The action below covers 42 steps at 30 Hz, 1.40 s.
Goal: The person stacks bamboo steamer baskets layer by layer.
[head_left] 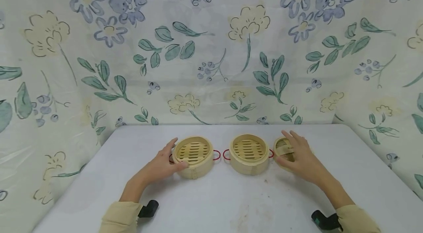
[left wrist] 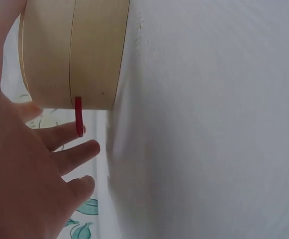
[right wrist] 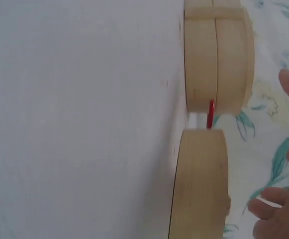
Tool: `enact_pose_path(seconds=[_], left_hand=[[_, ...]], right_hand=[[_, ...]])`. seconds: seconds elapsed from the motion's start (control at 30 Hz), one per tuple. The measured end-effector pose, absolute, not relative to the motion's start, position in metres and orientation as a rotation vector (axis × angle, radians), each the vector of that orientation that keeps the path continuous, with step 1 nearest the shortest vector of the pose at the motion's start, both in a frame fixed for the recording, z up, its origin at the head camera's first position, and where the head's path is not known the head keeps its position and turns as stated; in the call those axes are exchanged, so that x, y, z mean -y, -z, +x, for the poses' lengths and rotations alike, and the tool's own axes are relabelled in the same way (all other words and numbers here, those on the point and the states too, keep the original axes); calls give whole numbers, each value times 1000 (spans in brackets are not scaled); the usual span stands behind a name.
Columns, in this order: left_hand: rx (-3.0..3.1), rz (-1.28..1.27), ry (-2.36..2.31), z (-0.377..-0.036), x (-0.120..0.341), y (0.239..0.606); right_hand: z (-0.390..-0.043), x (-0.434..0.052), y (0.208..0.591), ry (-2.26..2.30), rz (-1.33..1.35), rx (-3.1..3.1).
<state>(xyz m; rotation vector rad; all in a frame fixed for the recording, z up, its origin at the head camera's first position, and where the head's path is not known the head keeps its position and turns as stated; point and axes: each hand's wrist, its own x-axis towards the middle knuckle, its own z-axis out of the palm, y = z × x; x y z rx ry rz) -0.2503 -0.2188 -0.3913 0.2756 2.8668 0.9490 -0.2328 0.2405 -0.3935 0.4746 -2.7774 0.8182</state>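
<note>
Left hand, fingers spread and relaxed, rests against the left wall of a round bamboo steamer basket with slatted floor and red wire handles, thumb at its near side; no closed grip shows. Right hand, fingers straight and apart, lies flat over a round woven bamboo lid at the right end of the row. Between them stands a second round bamboo steamer basket, red handle touching the lid's edge. All sit on the white table, toward its far edge, before a floral cloth backdrop.
</note>
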Motion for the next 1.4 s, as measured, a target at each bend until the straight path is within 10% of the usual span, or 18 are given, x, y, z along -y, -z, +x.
enact_pose_path(seconds=[1.4], left_hand=[[-2686, 299, -1164, -251, 213, 396]], right_hand=[[-244, -179, 426, -813, 531, 2823]])
